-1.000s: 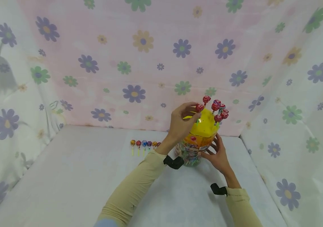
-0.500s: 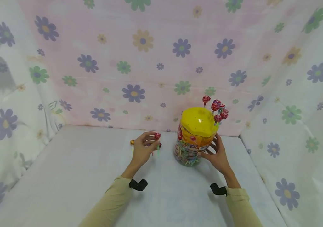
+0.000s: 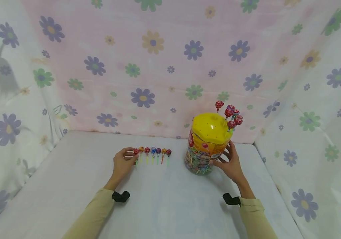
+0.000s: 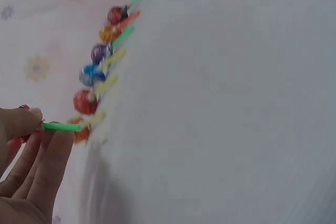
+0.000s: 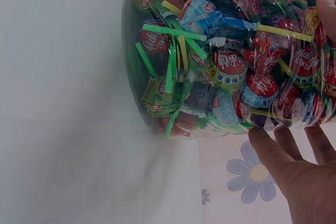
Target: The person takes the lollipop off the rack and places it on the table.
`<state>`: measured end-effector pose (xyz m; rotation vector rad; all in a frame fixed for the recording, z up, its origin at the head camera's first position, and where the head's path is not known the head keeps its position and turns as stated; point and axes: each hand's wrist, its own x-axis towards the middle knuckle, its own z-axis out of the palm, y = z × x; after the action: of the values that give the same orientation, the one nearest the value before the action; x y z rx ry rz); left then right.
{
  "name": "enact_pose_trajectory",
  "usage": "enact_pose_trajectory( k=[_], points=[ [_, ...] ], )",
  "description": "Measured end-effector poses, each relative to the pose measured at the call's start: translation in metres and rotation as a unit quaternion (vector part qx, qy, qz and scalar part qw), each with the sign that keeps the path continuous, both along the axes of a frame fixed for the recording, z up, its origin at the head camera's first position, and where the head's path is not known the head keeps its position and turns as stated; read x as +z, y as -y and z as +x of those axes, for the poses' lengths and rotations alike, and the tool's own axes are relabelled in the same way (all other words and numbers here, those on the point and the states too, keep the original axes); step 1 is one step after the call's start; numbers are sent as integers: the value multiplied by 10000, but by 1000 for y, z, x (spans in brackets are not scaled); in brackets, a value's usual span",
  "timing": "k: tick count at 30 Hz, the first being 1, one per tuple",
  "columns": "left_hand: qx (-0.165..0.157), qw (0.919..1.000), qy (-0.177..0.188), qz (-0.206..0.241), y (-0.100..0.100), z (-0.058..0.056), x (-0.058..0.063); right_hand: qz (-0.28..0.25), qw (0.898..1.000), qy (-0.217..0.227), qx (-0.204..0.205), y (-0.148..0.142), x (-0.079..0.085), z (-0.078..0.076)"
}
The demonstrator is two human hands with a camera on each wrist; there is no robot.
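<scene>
My left hand [image 3: 122,165] pinches a red-wrapped lollipop [image 3: 136,151] at the left end of a row of lollipops [image 3: 153,150] on the table. Its green stick [image 4: 62,127] points out from the fingertips in the left wrist view, overlapping the orange lollipop [image 4: 81,131] at the row's near end. On the right, my right hand [image 3: 232,166] grips the side of a clear plastic jar [image 3: 199,158] with a yellow lid [image 3: 207,124], thumb in front and fingers round the far side. Wrapped lollipops [image 5: 228,69] fill the jar, seen through its wall.
Several red lollipops [image 3: 229,111] stand up from holes at the right edge of the lid. A white cloth covers the table [image 3: 164,199]. Flower-printed curtains [image 3: 170,83] close off the back and both sides.
My left hand has moved from the jar's lid leftward and down to the left end of the row, carrying the red lollipop. The right hand and the jar stay put.
</scene>
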<state>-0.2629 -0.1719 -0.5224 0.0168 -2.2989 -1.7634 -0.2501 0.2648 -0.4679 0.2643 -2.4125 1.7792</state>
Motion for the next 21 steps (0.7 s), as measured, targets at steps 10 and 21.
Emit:
enact_pose_trajectory(
  k=[10, 21],
  points=[
    [391, 9918, 527, -1097, 14, -25, -5, 0, 9999, 90, 97, 8, 25, 13],
    [78, 9765, 870, -1971, 12, -38, 4, -1, 10000, 20, -8, -4, -7, -3]
  ],
)
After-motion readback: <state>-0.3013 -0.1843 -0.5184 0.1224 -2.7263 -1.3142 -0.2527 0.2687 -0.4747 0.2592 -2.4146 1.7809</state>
